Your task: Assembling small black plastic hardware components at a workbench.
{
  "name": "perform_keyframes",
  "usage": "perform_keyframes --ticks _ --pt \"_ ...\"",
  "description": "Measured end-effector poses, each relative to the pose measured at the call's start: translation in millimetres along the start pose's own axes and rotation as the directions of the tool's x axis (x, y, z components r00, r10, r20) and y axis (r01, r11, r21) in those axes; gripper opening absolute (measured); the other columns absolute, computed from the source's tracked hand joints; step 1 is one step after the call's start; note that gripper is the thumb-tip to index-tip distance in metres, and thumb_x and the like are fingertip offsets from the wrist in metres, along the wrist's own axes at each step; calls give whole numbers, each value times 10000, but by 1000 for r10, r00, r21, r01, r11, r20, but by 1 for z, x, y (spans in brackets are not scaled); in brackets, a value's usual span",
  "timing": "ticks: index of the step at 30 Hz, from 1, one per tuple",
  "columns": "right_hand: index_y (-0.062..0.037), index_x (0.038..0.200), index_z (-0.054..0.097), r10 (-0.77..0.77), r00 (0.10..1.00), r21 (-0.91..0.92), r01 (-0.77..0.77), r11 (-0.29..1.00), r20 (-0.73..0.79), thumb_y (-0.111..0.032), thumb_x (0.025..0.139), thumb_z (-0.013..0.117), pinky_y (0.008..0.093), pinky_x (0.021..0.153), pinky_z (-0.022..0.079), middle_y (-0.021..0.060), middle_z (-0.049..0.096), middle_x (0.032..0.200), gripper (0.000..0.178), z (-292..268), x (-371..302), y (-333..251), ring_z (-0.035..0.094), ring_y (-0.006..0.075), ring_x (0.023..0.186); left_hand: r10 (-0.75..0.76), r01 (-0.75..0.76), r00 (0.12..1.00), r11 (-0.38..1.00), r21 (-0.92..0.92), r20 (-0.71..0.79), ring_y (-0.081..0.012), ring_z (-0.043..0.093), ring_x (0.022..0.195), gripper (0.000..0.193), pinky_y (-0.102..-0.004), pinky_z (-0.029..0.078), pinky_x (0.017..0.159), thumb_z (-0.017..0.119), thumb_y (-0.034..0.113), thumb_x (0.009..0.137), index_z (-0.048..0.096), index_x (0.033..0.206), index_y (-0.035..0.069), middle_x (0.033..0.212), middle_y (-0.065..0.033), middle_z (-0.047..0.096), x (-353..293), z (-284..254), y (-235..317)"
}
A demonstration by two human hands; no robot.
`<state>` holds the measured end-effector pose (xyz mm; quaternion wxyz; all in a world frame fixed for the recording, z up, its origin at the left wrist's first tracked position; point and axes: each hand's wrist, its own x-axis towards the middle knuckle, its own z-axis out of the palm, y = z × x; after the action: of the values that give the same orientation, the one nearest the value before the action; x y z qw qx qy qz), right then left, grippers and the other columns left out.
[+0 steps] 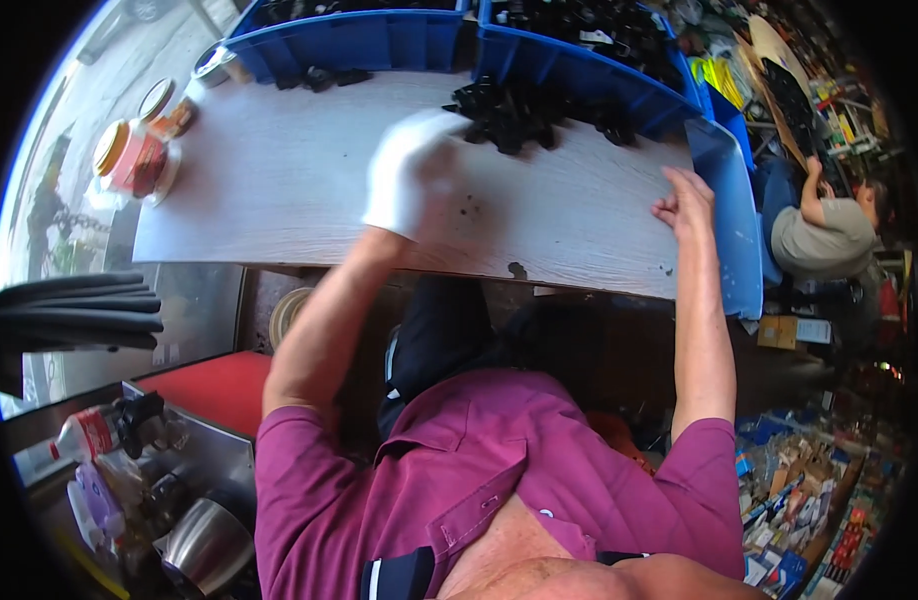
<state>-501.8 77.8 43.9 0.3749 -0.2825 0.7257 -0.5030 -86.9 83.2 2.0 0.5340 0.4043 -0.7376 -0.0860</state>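
My left hand (415, 178), in a white glove, is over the middle of the table, just short of a heap of small black parts (509, 115). Motion smears its fingers, so whether it grips anything cannot be made out. Bare and loosely bent, my right hand (687, 203) is at the table's right end, beside a light blue plastic bin (734, 220). Its fingers are apart, and nothing shows in them. The black parts are too small and dark to name. A few more black pieces (321, 78) lie at the far left.
Two blue crates (354, 45) (594, 75) of black parts stand along the back of the white table (269, 180). Lidded jars (131, 160) stand at its left end. A steel pot (209, 545) is at lower left. Another person (824, 230) sits at the right.
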Motion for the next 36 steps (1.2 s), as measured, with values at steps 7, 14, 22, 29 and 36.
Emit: perform_keyframes --ticks 7,14,22,29,36 --pt "-77 1366 602 -79 980 -182 113 977 184 -182 853 809 313 455 559 18 515 618 563 55 -29 -9 575 140 495 -200 278 960 642 714 -195 -382 673 1107 344 -462 530 976 625 311 958 726 1225 117 1196 -153 720 55 -136 -208" --pt "-95 1394 607 -223 972 -370 235 899 75 -144 848 782 287 430 511 141 699 981 575 80 -20 -14 553 118 509 -369 312 924 579 753 -99 -388 703 1023 320 -498 559 881 617 429 962 767 1124 197 1093 -137 751 68 -122 -207" --pt "-111 1343 656 -186 979 -521 200 830 80 -196 876 778 266 539 576 158 698 1209 490 82 -18 -17 657 155 620 -282 211 959 753 623 16 -392 703 901 210 -485 552 786 707 328 895 745 952 130 919 -151 744 48 -104 -145" --pt "-83 1305 664 -292 955 -423 287 859 54 -152 824 801 291 439 532 117 688 910 505 86 -18 -12 564 121 531 -235 162 968 845 510 82 -375 690 863 145 -473 551 761 758 231 830 704 894 113 861 -132 730 25 -86 -106" --pt "-85 1253 698 -288 955 -462 285 840 64 -161 833 812 298 440 538 96 694 888 442 82 -21 -12 576 125 529 -180 92 974 868 488 138 -358 670 859 92 -480 537 752 734 178 851 681 891 115 854 -110 714 13 -71 -65"
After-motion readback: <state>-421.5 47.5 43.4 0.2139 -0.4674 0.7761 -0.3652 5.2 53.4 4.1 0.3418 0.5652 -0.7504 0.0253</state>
